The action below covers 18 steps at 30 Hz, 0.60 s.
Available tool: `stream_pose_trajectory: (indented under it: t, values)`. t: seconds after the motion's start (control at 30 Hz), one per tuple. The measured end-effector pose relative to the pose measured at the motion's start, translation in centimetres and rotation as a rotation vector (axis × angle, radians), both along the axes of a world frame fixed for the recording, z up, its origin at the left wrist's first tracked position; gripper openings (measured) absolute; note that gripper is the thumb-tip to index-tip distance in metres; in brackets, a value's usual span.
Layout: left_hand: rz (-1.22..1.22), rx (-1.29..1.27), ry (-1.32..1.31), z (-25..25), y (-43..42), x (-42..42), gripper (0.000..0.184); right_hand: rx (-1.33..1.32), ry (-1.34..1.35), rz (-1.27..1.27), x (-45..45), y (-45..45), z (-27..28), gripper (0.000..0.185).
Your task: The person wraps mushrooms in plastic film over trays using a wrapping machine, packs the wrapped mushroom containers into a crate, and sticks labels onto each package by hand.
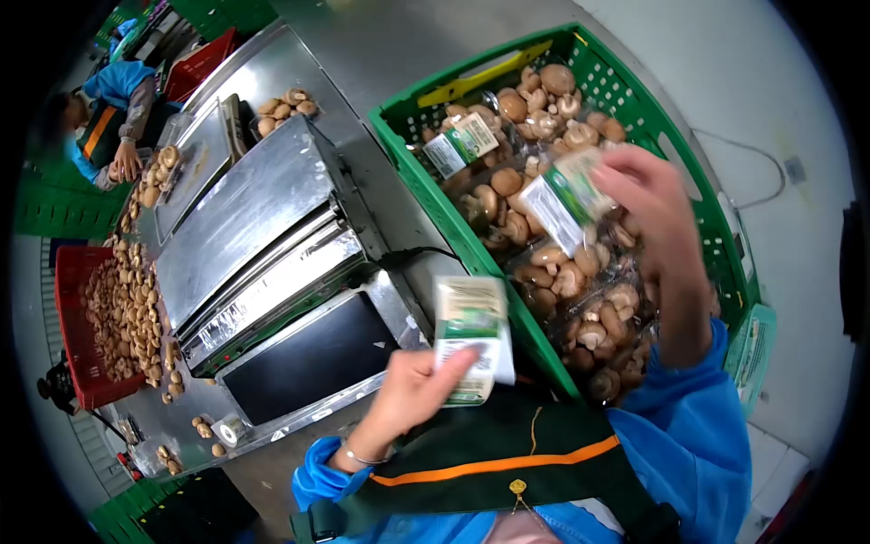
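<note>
My left hand [408,392] is closed around a small stack of printed labels [469,313], thumb on top, just outside the near left wall of the green crate [450,218]. Over the crate, my right hand [657,195] pinches the upper right edge of another green-and-white label [564,201]. Whether this label touches the pack under it I cannot tell. Clear packs of brown mushrooms [566,276] fill the crate. One pack at the far left of the crate bears a similar label [460,145].
Left of the crate stands a metal wrapping machine [249,208] with a dark plate [308,358] and a black cable [421,254]. Loose mushrooms [127,308] spill from a red crate [77,363]. A co-worker [113,118] handles mushrooms at the far left.
</note>
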<state>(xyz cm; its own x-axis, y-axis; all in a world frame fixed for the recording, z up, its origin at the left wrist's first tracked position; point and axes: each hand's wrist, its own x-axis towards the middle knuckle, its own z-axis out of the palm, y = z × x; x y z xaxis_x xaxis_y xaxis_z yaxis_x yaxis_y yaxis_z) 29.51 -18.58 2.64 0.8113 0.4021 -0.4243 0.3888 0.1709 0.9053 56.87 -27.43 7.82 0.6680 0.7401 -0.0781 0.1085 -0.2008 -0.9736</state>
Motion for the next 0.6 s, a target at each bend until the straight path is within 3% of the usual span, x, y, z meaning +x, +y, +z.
stream_pose_trajectory:
  t: [0.03,0.07,0.1,0.13,0.17,0.23,0.27,0.3,0.33,0.37,0.4,0.43,0.5,0.53,0.57,0.6]
  values:
    - [0.06,-0.15,0.024,0.1,0.5,-0.5,0.027,-0.036,-0.029,0.031,1.8,0.9,-4.1,0.015]
    - [0.155,-0.157,-0.124,0.5,0.6,0.0,0.037,-0.116,0.096,0.043,2.0,1.9,-7.0,0.018]
    - [0.249,-0.162,-0.276,1.4,0.9,0.5,0.051,-0.273,0.026,0.057,2.7,2.4,-10.4,0.02]
    - [0.155,-0.312,-0.299,2.8,1.7,-0.1,0.067,-0.398,-0.276,0.049,2.4,2.5,-12.6,0.028]
    - [0.298,-0.204,-0.48,3.7,0.9,0.7,0.058,-0.471,-0.518,0.016,1.4,2.3,-12.2,0.034]
    - [0.121,0.011,-0.315,3.1,1.0,-1.5,0.051,-0.375,-0.83,-0.12,-1.0,1.0,-9.0,0.039]
    - [-0.143,0.249,-0.477,2.1,2.1,-2.2,0.045,-0.238,-0.527,-0.063,-2.5,0.5,-6.4,0.041]
    - [-0.247,0.254,-0.602,1.9,2.2,-2.0,0.044,-0.098,-0.224,-0.01,-4.0,-0.2,-3.3,0.043]
    - [-0.077,0.052,-0.527,3.0,0.9,-1.6,0.044,-0.093,-0.073,0.164,-5.8,-1.3,-0.1,0.046]
    - [0.087,-0.147,-0.443,4.5,-0.4,-1.3,0.044,-0.066,-0.106,0.296,-7.7,-2.1,2.2,0.046]
    - [-0.023,-0.18,-0.422,5.0,-0.1,-1.3,0.048,-0.033,-0.134,0.426,-9.6,-2.9,4.4,0.047]
    - [0.019,-0.037,-0.394,5.1,-0.5,-0.9,0.039,-0.032,-0.294,0.489,-10.9,-3.2,4.8,0.045]
    - [-0.248,0.331,-0.466,5.3,0.2,-0.9,0.024,-0.06,-0.557,0.561,-12.8,-3.9,5.1,0.04]
    - [-0.197,0.406,-0.458,5.6,-0.4,-0.9,0.012,0.047,-0.568,0.579,-13.0,-4.4,4.2,0.03]
    - [-0.177,0.406,-0.54,5.2,-0.7,-0.8,0.013,0.056,-0.566,0.554,-13.2,-4.8,4.2,0.026]
    - [-0.305,0.361,-0.445,4.6,-0.6,-1.0,0.013,0.063,-0.562,0.534,-13.2,-5.3,4.3,0.022]
